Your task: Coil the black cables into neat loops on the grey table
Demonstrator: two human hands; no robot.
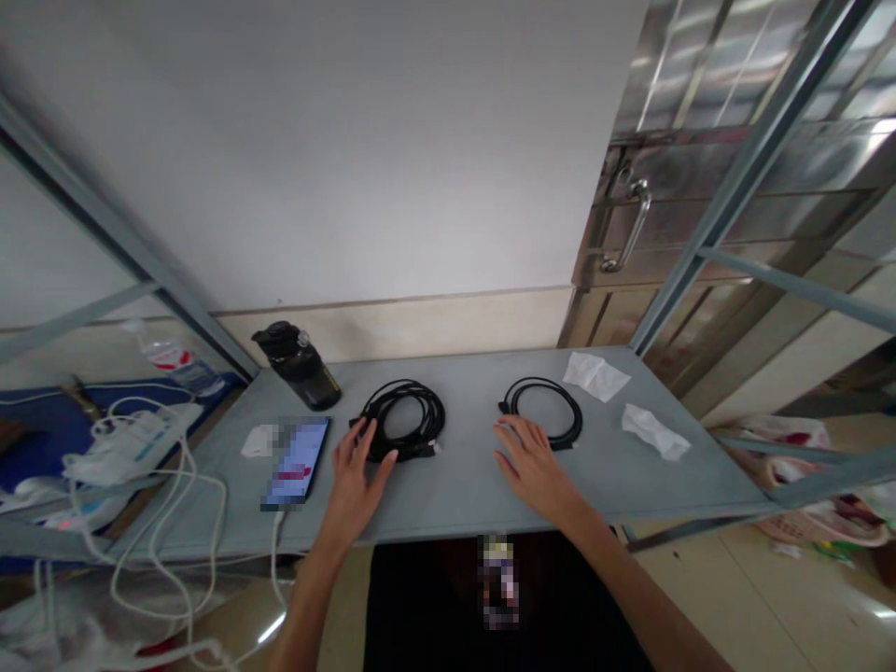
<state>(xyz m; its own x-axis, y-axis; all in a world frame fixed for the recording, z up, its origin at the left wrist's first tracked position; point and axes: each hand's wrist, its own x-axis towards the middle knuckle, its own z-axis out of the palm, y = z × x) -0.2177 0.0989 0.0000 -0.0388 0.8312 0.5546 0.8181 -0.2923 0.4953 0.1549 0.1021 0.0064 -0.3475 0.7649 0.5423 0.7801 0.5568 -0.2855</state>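
Note:
Two coiled black cables lie on the grey tabletop (pixel 462 495). The thicker coil (pixel 435 411) is left of centre, and my left hand (pixel 358 476) rests at its near left edge with fingers apart. A thinner coil (pixel 577 411) lies to the right. My right hand (pixel 536 462) is at the near left side of that coil, fingers spread and partly covering it. Neither hand grips anything. Whether the fingertips press on the cables or only hover just over them is hard to tell.
A dark bottle (pixel 301 369) stands at the back left, near a phone (pixel 301 462) with a white cable. Two crumpled white tissues (pixel 596 375) lie at the right. White cords and a power strip (pixel 133 443) crowd the left side. Metal posts (pixel 700 252) rise at both ends.

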